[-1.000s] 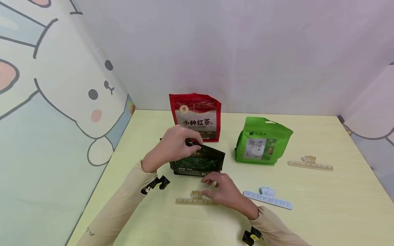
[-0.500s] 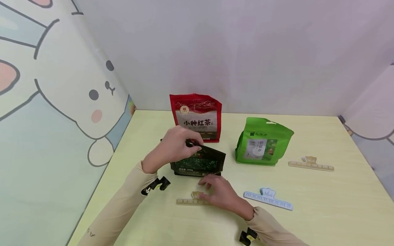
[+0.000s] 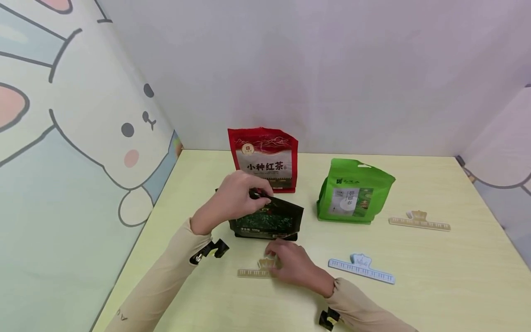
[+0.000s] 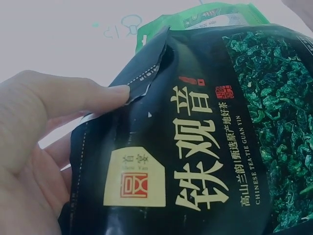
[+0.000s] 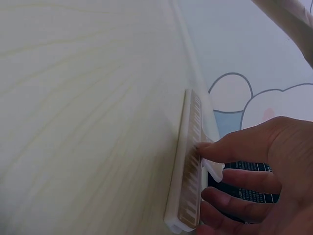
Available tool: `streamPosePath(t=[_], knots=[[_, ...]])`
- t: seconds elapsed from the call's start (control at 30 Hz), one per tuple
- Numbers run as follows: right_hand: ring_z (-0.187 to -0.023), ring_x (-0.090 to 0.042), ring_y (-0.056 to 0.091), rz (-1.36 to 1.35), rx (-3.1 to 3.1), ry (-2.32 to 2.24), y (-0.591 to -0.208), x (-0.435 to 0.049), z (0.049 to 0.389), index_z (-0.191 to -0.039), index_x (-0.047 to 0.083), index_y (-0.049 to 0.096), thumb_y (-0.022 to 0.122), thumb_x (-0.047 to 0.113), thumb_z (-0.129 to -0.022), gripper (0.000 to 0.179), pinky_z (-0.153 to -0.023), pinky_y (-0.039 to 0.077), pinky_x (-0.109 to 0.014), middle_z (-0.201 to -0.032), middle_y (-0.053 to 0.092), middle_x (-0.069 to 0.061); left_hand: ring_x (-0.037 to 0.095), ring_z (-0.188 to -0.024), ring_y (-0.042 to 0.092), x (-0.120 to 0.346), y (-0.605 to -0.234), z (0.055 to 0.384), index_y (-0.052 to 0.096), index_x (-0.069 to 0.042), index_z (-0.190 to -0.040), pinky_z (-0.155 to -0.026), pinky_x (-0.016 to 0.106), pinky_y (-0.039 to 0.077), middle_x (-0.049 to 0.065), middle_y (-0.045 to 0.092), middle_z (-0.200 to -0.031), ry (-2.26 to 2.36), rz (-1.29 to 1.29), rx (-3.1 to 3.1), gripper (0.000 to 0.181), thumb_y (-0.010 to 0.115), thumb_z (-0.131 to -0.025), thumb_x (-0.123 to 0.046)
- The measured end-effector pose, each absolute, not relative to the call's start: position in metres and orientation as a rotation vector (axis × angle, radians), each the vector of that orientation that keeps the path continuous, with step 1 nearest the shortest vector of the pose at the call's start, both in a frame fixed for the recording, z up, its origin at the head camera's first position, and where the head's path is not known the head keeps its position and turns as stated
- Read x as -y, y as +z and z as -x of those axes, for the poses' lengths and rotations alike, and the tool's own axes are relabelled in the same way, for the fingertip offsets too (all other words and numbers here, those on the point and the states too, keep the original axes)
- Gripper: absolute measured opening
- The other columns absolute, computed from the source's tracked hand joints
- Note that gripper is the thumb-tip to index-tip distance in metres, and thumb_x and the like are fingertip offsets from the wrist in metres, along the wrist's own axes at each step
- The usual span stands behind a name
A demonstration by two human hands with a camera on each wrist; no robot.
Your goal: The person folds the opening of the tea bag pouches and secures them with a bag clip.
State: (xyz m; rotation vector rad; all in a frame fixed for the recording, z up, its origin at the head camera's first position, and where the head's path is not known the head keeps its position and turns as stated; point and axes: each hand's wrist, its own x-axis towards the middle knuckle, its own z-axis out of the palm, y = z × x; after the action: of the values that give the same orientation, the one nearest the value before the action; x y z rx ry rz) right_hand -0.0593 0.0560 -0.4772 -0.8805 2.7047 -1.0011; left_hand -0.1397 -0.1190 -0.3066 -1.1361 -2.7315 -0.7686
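My left hand pinches the folded top edge of a black tea bag between thumb and fingers; the bag stands on the table. The left wrist view shows the thumb pressed on the folded flap of this black tea bag. My right hand is at the right part of a brown bag clip with a piano-key pattern, which lies flat. In the right wrist view the thumb is at the edge of the brown clip, and the other fingers are spread loosely beyond its crown-shaped handle.
A red tea bag stands behind the black one. To its right stands a green tea bag. A blue bag clip and a second brown clip lie on the right of the pale table. Walls border the table's back and left.
My right hand has moved left and slightly down, from beside the brown clip onto its right part. The left hand keeps its pinch on the black tea bag.
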Motion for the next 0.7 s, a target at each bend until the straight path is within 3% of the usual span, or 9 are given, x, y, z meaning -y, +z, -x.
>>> streamPosePath(t=[0.33,0.7], knots=[[-0.067,-0.005,0.049,0.853,-2.666,-0.885,-0.476,-0.050,0.065,-0.096,0.014,0.067,0.074,0.014,-0.075,0.022,-0.055,0.041,-0.024,-0.083,0.057,0.005,0.007,-0.047,0.040,0.120,-0.308,0.141,0.074,-0.020,-0.083,-0.047,0.026,0.034,-0.012,0.059,-0.063,-0.803,1.124,2.738,0.008,0.073,-0.081,-0.012],[-0.058,-0.006,0.030,0.839,-2.566,-0.886,-0.470,-0.051,0.071,-0.083,0.013,0.060,0.067,0.009,-0.067,0.019,-0.056,0.029,-0.024,-0.068,0.043,0.008,0.007,-0.047,0.039,0.119,-0.308,0.142,0.074,-0.019,-0.083,-0.048,0.026,0.033,-0.011,0.060,-0.063,-0.818,1.121,2.746,0.008,0.073,-0.081,-0.012]])
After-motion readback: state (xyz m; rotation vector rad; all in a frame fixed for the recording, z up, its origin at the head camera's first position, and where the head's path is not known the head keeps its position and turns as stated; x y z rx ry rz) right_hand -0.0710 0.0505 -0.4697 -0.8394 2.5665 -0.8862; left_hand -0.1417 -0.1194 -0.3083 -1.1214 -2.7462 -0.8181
